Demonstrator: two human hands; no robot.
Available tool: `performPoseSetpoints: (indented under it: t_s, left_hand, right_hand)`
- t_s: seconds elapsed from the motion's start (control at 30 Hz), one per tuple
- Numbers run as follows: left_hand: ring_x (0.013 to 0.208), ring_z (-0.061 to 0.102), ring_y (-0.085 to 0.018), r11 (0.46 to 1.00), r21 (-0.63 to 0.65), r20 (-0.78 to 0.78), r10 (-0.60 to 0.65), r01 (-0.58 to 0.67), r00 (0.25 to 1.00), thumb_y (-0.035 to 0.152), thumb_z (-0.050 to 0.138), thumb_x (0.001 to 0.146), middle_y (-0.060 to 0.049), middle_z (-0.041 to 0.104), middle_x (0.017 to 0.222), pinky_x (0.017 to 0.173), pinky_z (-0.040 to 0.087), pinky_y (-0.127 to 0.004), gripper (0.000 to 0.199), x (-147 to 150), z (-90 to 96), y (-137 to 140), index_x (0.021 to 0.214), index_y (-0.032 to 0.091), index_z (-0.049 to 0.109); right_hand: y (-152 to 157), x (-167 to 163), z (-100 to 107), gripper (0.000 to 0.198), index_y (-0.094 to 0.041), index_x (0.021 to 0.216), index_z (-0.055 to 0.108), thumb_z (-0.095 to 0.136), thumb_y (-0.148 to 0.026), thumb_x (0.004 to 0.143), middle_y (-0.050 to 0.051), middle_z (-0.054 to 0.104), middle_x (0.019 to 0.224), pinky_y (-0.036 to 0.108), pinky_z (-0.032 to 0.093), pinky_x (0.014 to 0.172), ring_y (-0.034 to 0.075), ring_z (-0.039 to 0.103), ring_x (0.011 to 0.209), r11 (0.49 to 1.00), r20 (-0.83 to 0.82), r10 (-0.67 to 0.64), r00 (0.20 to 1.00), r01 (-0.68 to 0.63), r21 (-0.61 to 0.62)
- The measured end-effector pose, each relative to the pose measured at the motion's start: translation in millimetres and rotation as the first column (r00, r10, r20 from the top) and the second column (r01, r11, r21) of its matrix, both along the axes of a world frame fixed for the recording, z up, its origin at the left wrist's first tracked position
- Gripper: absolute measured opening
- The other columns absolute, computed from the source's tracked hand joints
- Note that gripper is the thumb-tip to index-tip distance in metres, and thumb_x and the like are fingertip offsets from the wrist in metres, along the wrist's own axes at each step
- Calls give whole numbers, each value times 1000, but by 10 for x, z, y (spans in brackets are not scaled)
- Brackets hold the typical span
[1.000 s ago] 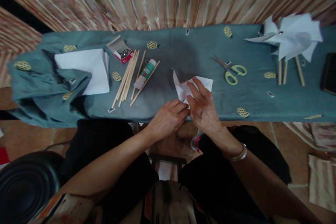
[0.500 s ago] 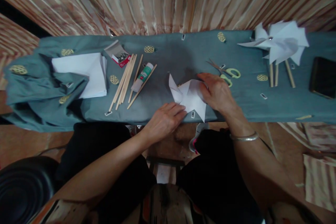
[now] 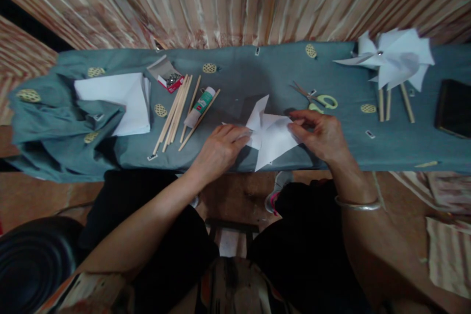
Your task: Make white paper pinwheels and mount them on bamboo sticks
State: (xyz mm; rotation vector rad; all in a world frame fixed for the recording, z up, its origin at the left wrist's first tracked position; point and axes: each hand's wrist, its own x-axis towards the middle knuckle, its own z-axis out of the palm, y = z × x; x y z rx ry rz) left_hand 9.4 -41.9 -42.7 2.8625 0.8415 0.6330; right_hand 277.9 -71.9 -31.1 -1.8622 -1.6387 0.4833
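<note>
A white paper pinwheel (image 3: 274, 135) with folded blades is between my hands, over the near edge of the cloth-covered table. My left hand (image 3: 225, 147) pinches its left blade between thumb and fingers. On the other side, my right hand (image 3: 320, 135) grips the right blade the same way; a metal bangle circles that wrist. Scissors (image 3: 326, 102) with pale green handles lie just beyond my right hand. A glue stick (image 3: 200, 106) and several thin wooden sticks (image 3: 174, 117) lie to the left of my left hand.
Finished-looking pinwheels (image 3: 399, 61) on sticks lie at the far right, near a dark flat object (image 3: 453, 108). Toward the left are a stack of white paper (image 3: 130, 108) and an open red-and-white box (image 3: 171, 80) of small metal pieces. A striped curtain (image 3: 235, 0) hangs behind the table (image 3: 279, 64).
The pinwheel has been turned and its blades point in new directions. My right hand has shifted right and now pinches a blade; my left hand has moved slightly left and away.
</note>
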Motion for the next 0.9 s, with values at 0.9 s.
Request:
performPoseSetpoints:
  t_s: [0.9]
  left_hand:
    - [92,62,-18,983,-70,-31,-171,168,985,16,53,98,-9,68,102,76,55,-30,14,155,-16,-289,102,12,65]
  right_hand:
    - [-419,-103,126,24,-23,105,74,62,-33,87,6,78,92,38,58,77,24,74,81,1000,9,-18,1000,18,2]
